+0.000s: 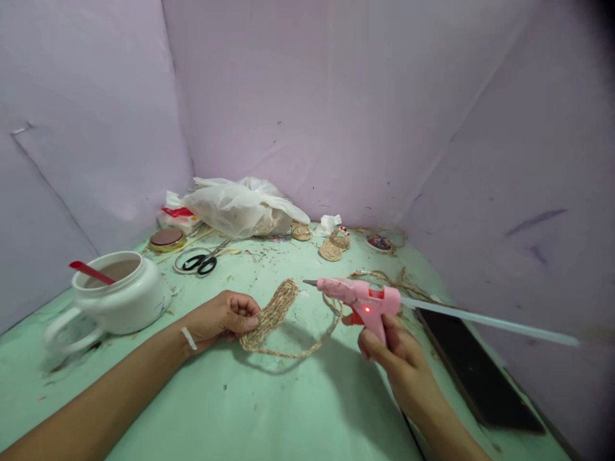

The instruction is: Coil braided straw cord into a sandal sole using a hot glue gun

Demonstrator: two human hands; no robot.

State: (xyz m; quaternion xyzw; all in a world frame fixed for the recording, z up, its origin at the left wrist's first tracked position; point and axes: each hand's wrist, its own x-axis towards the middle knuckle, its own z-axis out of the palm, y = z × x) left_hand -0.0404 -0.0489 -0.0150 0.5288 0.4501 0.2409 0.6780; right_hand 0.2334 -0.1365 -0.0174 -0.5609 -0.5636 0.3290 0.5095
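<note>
My left hand (235, 315) pinches the near end of a coiled jute rope piece (273, 312), long and rounded like a small sole. From its lower edge a loose length of jute rope (307, 351) curves right and up behind the glue gun. In my right hand (401, 355) is a pink hot glue gun (358, 296) with a lit red light, gripped by its handle. Its grey nozzle points left, close to the far end of the coil, seemingly just apart from it. A long clear glue stick (490, 319) juts out of its back.
At left stands a white mug-like pot (144, 298) with a red strip in it. Behind are black-handled scissors (204, 261), a round tin (167, 238), a white plastic bag (240, 208) and small woven jute pieces (334, 245). A dark flat tablet-like object (480, 374) lies at right.
</note>
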